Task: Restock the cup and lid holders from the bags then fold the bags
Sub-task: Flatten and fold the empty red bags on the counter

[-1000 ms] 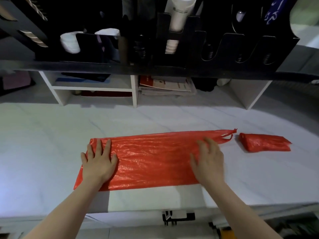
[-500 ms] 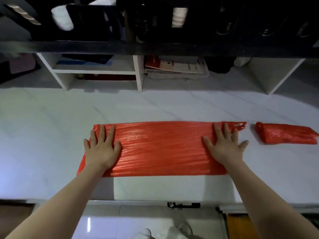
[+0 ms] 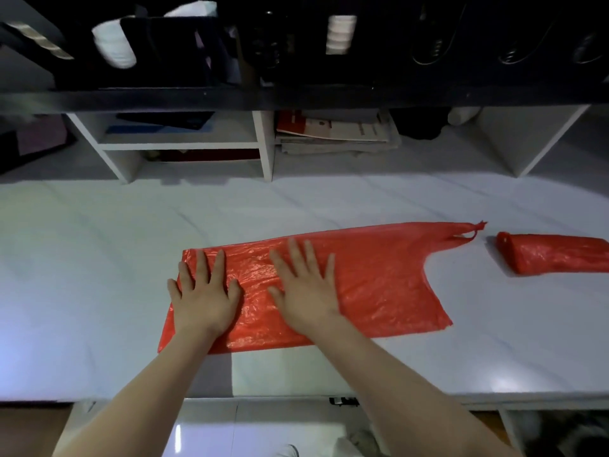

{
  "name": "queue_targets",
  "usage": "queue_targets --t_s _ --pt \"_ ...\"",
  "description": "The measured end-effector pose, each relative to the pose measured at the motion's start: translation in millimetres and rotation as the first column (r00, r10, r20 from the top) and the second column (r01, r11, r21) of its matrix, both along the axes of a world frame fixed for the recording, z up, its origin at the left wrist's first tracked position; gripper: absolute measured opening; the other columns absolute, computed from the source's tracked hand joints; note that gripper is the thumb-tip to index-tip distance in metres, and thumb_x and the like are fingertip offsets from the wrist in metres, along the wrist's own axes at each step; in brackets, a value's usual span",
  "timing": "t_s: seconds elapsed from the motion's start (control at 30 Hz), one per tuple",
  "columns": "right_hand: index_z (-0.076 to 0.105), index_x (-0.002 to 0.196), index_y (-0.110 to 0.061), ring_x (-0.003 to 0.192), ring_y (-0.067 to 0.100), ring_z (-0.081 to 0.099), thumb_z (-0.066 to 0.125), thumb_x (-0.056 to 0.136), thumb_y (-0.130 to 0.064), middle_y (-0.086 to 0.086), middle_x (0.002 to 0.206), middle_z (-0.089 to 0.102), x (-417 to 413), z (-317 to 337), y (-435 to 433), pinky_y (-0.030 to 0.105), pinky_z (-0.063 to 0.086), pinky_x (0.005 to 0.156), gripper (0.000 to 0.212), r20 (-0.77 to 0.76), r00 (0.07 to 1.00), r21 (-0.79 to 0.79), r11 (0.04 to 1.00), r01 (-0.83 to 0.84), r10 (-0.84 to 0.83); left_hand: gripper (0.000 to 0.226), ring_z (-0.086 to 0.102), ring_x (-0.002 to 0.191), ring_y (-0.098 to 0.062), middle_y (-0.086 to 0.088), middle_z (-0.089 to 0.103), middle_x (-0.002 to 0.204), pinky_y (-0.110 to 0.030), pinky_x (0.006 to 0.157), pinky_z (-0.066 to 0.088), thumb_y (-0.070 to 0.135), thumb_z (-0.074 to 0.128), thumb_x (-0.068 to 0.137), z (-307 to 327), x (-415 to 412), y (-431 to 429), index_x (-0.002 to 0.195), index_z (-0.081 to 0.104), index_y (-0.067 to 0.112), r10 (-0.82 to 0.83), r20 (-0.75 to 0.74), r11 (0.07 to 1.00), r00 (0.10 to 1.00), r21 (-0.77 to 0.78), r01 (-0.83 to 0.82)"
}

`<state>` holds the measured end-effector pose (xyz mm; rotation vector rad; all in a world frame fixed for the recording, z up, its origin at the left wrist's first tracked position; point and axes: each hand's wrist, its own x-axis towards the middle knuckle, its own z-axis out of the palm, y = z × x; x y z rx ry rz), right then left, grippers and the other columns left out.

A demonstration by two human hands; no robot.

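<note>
A red plastic bag lies flat along the white counter, folded lengthwise, its handle end pointing right. My left hand presses flat on the bag's left end, fingers spread. My right hand lies flat just beside it, left of the bag's middle, holding nothing. A second red bag, folded small, rests at the right edge of view. Above, the black holder rack shows white cup stacks and white lids.
White shelf cubbies stand at the back of the counter, holding papers and booklets. The counter's front edge runs just below my forearms, with floor beyond.
My right hand has slid left along the bag from its handle end to beside my left hand. The left hand has stayed on the bag's left end.
</note>
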<state>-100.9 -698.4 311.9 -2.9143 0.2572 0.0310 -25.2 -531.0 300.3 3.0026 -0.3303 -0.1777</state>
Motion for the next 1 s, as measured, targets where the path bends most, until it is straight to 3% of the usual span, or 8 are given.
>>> queue_targets --t_s 0.13,0.4,0.53,0.67,0.77,0.87,1.0 --pt "0.004 0.15 -0.039 0.145 0.024 -0.018 0.023 0.093 -0.063 -0.001 0.16 -0.012 2.1 -10.1 -1.4 0.056 -0.019 0.108 0.066 -0.079 0.997 0.017 1.0 0.026 -0.025 0.063 -0.005 0.146 -0.034 -0.005 -0.004 0.161 -0.054 0.115 -0.002 0.051 0.022 0.094 -1.3 -1.3 0.8 0.151 0.0 0.034 0.0 0.005 1.0 1.0 -0.013 0.0" --pt "0.002 0.149 -0.044 0.147 0.022 -0.009 0.015 0.083 -0.077 -0.004 0.161 -0.007 -42.4 -8.5 -122.7 0.056 -0.003 0.114 0.075 -0.105 0.905 -0.024 0.911 0.412 -0.412 0.065 -0.006 0.146 -0.034 -0.004 -0.005 0.161 -0.054 0.115 -0.003 0.053 0.02 0.092 -2.5 -0.7 1.4 0.151 0.0 0.034 -0.005 0.003 0.999 1.0 -0.033 0.005" --pt "0.002 0.149 -0.043 0.147 0.024 -0.008 0.014 0.083 -0.077 -0.002 0.161 -0.006 -47.0 -2.7 -132.8 0.06 -0.001 0.114 0.075 -0.119 0.895 -0.028 0.902 0.431 -0.431 0.065 -0.007 0.145 -0.034 -0.005 -0.005 0.161 -0.055 0.114 -0.003 0.052 0.022 0.092 -0.1 -1.6 -0.3 0.151 0.001 0.034 -0.004 -0.01 0.999 1.0 -0.042 0.003" --pt "0.006 0.152 -0.033 0.146 0.031 -0.013 0.021 0.089 -0.069 0.006 0.161 -0.006 -50.0 10.0 -111.0 0.062 -0.004 0.111 0.074 0.009 0.884 -0.088 0.881 0.466 -0.467 0.065 -0.009 0.145 -0.035 -0.004 -0.008 0.16 -0.056 0.114 -0.004 0.051 0.023 0.094 3.2 -0.2 -1.9 0.151 -0.001 0.034 0.011 -0.067 0.998 0.998 -0.06 -0.016" --pt "0.021 0.149 -0.032 0.144 0.032 0.006 0.034 0.09 -0.063 0.011 0.159 0.009 -60.1 21.1 -78.9 0.056 0.009 0.113 0.068 0.104 0.881 -0.128 0.872 0.472 -0.461 0.066 -0.009 0.145 -0.034 -0.003 -0.008 0.16 -0.056 0.113 -0.005 0.055 0.022 0.094 7.0 -2.2 -7.3 0.151 -0.005 0.034 0.024 -0.106 0.989 0.994 -0.142 -0.039" --pt "0.047 0.133 -0.027 0.124 0.03 0.033 0.041 0.089 -0.059 0.009 0.139 0.036 -73.5 30.4 -51.1 0.044 0.031 0.099 0.054 0.109 0.864 -0.124 0.856 0.502 -0.491 0.066 -0.01 0.145 -0.033 -0.003 -0.007 0.16 -0.056 0.112 -0.008 0.059 0.023 0.095 15.3 -7.2 -18.2 0.15 -0.006 0.037 0.065 -0.198 0.953 0.978 -0.278 -0.119" --pt "0.046 0.13 -0.027 0.117 0.026 0.04 0.035 0.092 -0.059 0.004 0.13 0.043 -91.4 26.2 -28.3 0.039 0.036 0.094 0.051 0.038 0.891 -0.052 0.89 0.453 -0.452 0.065 -0.007 0.146 -0.031 -0.003 -0.008 0.16 -0.056 0.113 -0.006 0.047 0.035 0.096 28.0 -16.2 -34.9 0.151 0.002 0.036 0.104 -0.294 0.864 0.95 -0.447 -0.233"
